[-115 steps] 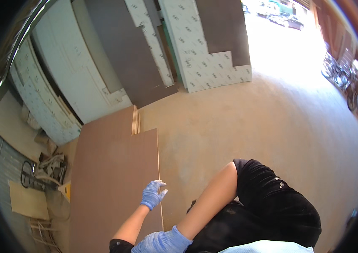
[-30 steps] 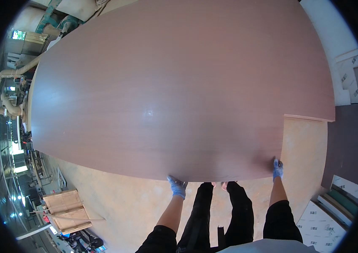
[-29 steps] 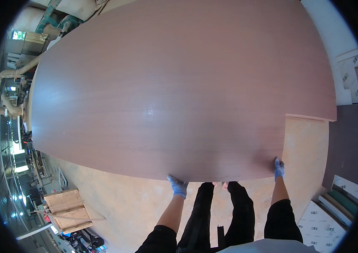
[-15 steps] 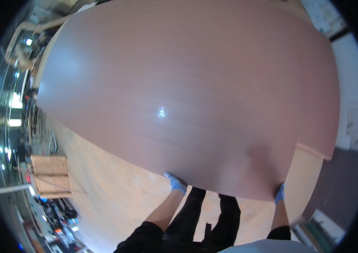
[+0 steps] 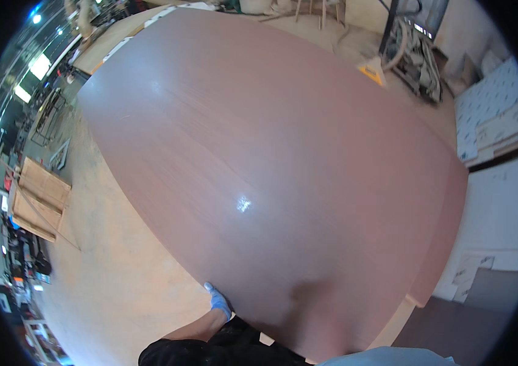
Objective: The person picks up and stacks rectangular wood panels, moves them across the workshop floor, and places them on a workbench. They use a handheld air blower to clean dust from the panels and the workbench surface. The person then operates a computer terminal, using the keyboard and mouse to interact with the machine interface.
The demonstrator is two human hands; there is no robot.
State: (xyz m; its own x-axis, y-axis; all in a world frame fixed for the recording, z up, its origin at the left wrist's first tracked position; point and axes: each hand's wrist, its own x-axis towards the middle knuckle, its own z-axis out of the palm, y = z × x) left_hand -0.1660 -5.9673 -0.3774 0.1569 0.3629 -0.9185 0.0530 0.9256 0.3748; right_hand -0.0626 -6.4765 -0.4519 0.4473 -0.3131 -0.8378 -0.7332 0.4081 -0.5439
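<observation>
A large reddish-brown sheet panel [image 5: 283, 152] with a smooth, glossy face fills most of the view. In a blue glove, my left hand [image 5: 219, 303] grips its near left edge; the thumb shows along the edge and the other fingers are hidden beneath. My right hand is out of sight, hidden below the panel or outside the picture. At the near right, a strip of the same brown sheet [image 5: 439, 232] lies along the panel's right side, with a pale edge below it.
Wooden crates [image 5: 40, 198] stand on the dusty floor [image 5: 106, 268] at the left. A table [image 5: 121, 36] meets the panel's far left corner. White sheets [image 5: 493, 213] lean at the right. A yellow sign [image 5: 373, 73] and a machine [image 5: 414, 61] with a hose stand behind.
The view has turned, and the panel now runs more toward the far left. More floor and the machine behind it show. My right hand has gone out of view; my left stays on the edge.
</observation>
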